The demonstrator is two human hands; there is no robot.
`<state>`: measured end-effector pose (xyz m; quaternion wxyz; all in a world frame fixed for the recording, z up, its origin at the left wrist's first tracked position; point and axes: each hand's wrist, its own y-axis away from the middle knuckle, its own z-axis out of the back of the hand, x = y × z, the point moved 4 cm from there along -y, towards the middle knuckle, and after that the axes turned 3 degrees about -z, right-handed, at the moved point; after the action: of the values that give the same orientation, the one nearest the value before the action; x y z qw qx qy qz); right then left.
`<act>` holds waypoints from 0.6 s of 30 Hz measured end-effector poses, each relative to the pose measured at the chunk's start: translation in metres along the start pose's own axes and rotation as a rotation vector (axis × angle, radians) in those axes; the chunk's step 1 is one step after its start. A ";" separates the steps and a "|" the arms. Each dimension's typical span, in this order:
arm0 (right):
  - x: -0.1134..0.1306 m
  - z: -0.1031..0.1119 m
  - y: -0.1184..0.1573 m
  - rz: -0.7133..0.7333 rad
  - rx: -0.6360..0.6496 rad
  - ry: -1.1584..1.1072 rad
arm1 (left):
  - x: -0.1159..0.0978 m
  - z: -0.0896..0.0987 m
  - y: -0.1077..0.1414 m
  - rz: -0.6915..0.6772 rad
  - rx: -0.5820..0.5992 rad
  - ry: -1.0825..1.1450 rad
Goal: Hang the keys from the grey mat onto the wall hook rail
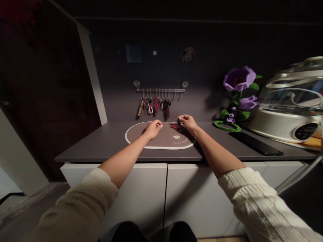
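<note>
Over the right part of a brown oval mat (161, 143), my right hand (187, 122) pinches a small bunch of keys (178, 122) by its ring. A red item (175, 127) hangs or lies just below those fingers; its exact link to the keys is too small to tell. My left hand (153, 129) rests over the mat's left-centre with curled fingers, and whether it holds anything is hidden. Behind both hands, a clear rail (161, 90) on the wall carries hooks with several key bunches, among them a brown fob (140, 109), a pink loop (150, 108) and a red one (156, 105).
A purple flower decoration (239, 79) with a green ring base stands to the right. Beside it are a black phone (254, 143) and a large white appliance with a clear lid (287, 117). The grey counter's front edge (181, 158) runs above white cabinet doors.
</note>
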<state>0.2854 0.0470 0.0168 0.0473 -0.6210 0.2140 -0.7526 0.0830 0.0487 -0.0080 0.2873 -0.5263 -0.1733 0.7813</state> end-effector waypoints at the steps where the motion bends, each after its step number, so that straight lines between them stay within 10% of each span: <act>1: 0.002 -0.001 0.000 0.003 0.012 -0.035 | -0.001 0.000 0.000 -0.013 -0.002 -0.009; 18: 0.020 -0.035 0.025 -0.136 0.307 -0.374 | -0.033 -0.001 0.007 -0.295 -0.022 -0.320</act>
<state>0.2427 0.0268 0.0208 0.1290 -0.7480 0.0425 -0.6497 0.0917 0.0224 0.0114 0.3617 -0.3678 -0.3002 0.8024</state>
